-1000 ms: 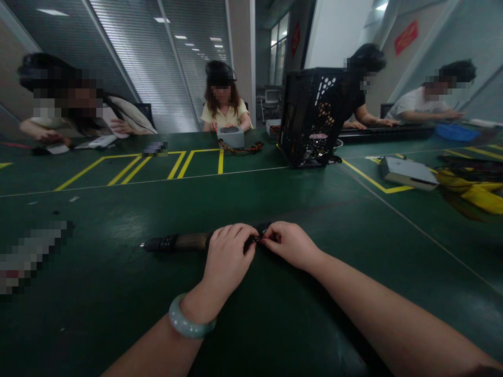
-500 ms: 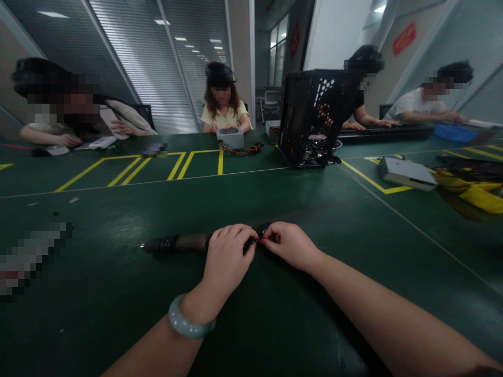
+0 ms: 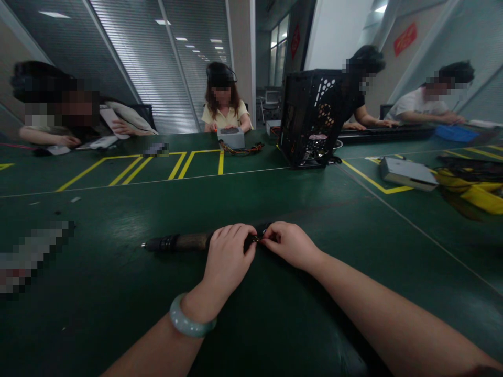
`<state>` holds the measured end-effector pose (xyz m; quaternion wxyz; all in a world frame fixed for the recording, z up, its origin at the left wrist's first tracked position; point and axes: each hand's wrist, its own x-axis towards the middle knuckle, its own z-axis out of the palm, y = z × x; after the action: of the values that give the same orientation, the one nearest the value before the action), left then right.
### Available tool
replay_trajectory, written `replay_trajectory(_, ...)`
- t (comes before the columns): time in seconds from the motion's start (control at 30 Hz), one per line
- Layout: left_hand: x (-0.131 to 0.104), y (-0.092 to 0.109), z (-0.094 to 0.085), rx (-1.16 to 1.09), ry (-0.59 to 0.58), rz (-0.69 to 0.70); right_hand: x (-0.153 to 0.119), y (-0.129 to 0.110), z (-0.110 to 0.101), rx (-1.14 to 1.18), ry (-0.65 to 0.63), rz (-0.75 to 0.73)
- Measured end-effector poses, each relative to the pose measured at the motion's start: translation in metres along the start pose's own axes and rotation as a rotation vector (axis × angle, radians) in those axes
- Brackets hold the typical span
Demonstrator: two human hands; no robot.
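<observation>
A dark, long tool [image 3: 178, 243] with a metal tip at its left end lies across the green table [image 3: 165, 293]. Over its right part is my left hand [image 3: 232, 250], its fingers curled round the dark body and its thumb near a small shiny part at the tool's right end. My right hand [image 3: 293, 243] is closed in a pinch just right of the left thumb, at the same small part. What exactly the fingertips grip is too small to make out. A pale green bangle [image 3: 190, 320] circles my left wrist.
Beyond stands a black computer case [image 3: 310, 118]. A grey power supply [image 3: 231, 138] with cables sits in front of a person; a silver box [image 3: 407, 173] and yellow-black gear [image 3: 477, 191] lie at right. A blurred object [image 3: 33, 256] is at left. Several people sit across.
Both hands stay in nearly the same place. A little more of the shiny part shows between the fingertips.
</observation>
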<state>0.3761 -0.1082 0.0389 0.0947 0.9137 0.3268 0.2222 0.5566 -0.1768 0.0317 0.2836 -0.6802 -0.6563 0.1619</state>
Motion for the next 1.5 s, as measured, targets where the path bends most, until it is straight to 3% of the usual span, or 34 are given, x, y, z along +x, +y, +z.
replay_trajectory(1.5,-0.0045,0.0052,-0.0009,-0.006,0.037,0.010,-0.0024,-0.0082,-0.0024,-0.004,-0.025,0.026)
